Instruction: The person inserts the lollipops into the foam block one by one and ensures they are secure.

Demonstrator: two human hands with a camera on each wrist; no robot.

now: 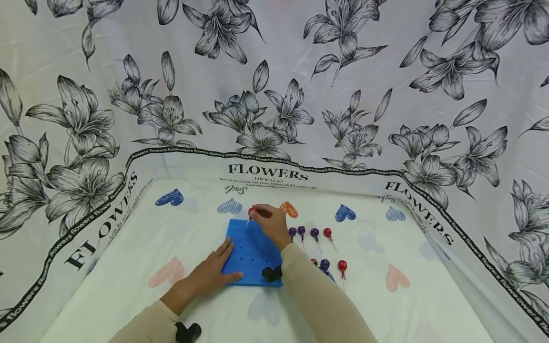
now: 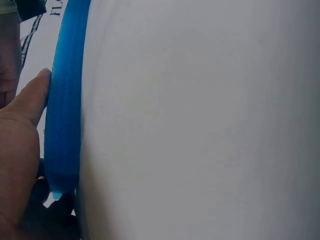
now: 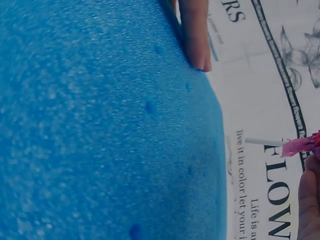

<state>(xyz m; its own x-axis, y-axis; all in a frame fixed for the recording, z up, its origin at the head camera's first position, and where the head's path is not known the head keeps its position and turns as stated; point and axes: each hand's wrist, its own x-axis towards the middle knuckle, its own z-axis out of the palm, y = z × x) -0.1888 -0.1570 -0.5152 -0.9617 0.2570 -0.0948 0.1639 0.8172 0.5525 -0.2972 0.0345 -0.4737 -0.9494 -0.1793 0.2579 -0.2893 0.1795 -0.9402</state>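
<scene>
My right hand (image 1: 273,226) pinches a red-wrapped lollipop (image 1: 251,213) by its head, over the far left corner of a blue foam block (image 1: 249,262). In the right wrist view the lollipop's white stick (image 3: 262,142) points toward the block and stands apart from it. Small holes dot the block's upper face. My left hand (image 1: 209,270) lies at the block's left side, thumb on the near edge and fingers along the left edge. In the left wrist view the block's thick side (image 2: 65,105) shows beside the thumb.
Right of the block lie two rows of lollipops, among them a purple one (image 1: 315,232) and a red one (image 1: 342,265); my right forearm hides part of them. A heart-print cloth (image 1: 206,314) covers the table. A flower-print curtain (image 1: 274,71) rises behind.
</scene>
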